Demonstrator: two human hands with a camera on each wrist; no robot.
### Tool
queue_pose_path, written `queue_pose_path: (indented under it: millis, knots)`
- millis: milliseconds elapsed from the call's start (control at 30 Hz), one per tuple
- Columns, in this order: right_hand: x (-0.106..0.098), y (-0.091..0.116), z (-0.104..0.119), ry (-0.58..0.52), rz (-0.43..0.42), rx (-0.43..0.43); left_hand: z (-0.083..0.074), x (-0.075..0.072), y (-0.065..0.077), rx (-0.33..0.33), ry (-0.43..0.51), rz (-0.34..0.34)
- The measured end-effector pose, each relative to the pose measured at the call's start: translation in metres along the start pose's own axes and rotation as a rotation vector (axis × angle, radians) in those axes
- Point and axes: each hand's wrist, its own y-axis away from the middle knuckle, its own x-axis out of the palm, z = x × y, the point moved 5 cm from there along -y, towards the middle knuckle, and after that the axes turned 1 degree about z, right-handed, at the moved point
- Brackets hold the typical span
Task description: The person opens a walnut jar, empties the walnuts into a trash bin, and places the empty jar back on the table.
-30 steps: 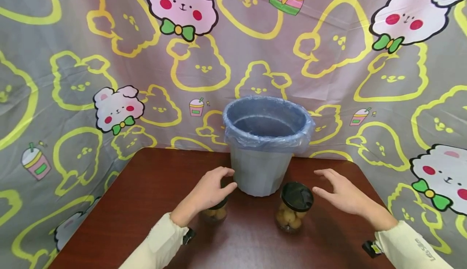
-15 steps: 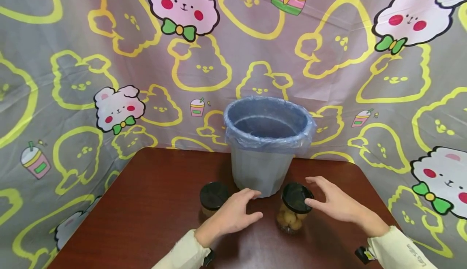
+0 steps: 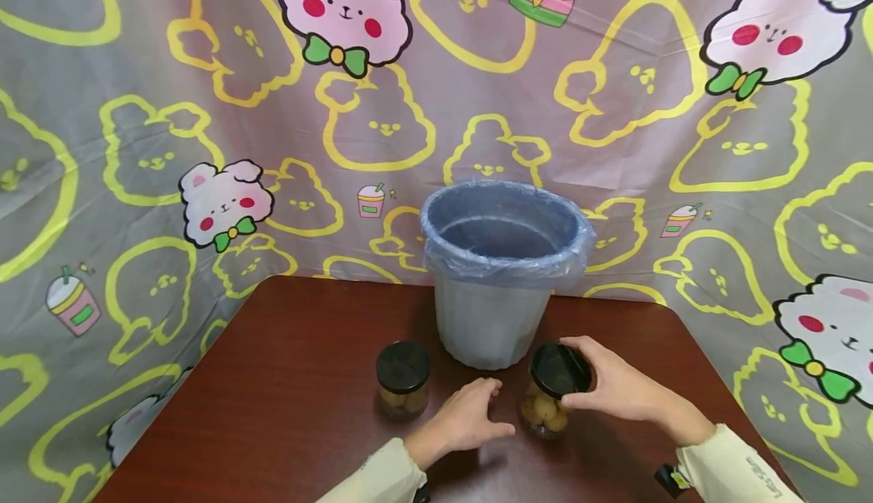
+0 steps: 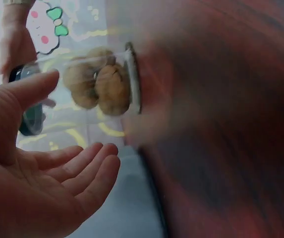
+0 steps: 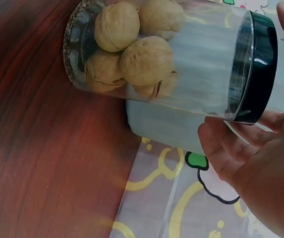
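Note:
Two clear jars with black lids and walnuts stand upright on the table. The right jar [image 3: 543,410] is at my right hand [image 3: 617,382], whose fingers and thumb are spread around the lid's right side. In the right wrist view, the fingertips [image 5: 216,136] are right at the lid [image 5: 260,69], while the thumb is apart from it. My left hand [image 3: 467,416] holds nothing; its thumb and fingers are spread toward that same jar [image 4: 99,82]. The left jar [image 3: 402,382] stands behind and left of this hand.
A grey bin [image 3: 487,325] lined with a blue plastic bag [image 3: 505,268] stands behind the jars. Patterned cloth [image 3: 382,185] hangs around the back and sides of the brown wooden table [image 3: 293,359].
My left hand has moved right and toward me, from over the left jar to beside the right one, uncovering the left jar. My right hand has moved left to the right jar's lid.

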Motion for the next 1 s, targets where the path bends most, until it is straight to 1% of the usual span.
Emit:
queue_pose_path:
  millis: [100,167,233,367,467,567,733,867,1000]
  knots:
    - [0.001,-0.003,0.002,0.019,-0.016,-0.015,0.001,0.005,-0.007,-0.002,-0.020,-0.009]
    - [0.002,-0.004,0.003,0.024,-0.018,-0.018,0.003,0.008,-0.012,-0.009,-0.009,-0.010]
    - [0.004,-0.005,0.004,0.022,-0.011,-0.018,0.006,0.012,-0.017,-0.020,0.020,-0.004]
    - [0.008,-0.004,0.004,0.024,0.009,0.003,0.011,0.021,-0.025,-0.047,0.109,0.034]
    - [0.008,-0.002,0.002,0.027,0.002,0.015,0.011,0.028,-0.030,-0.047,0.159,0.055]
    - [0.008,-0.001,0.000,0.026,-0.015,0.017,0.009,0.032,-0.035,-0.039,0.179,0.062]
    - [0.008,-0.001,-0.002,0.015,-0.041,0.014,0.006,0.035,-0.038,-0.021,0.208,0.083]
    - [0.008,0.001,-0.005,-0.003,-0.054,0.019,0.003,0.036,-0.037,-0.001,0.258,0.102]
    - [0.008,0.003,-0.008,-0.053,-0.055,0.038,0.005,0.036,-0.035,-0.040,0.316,0.117]
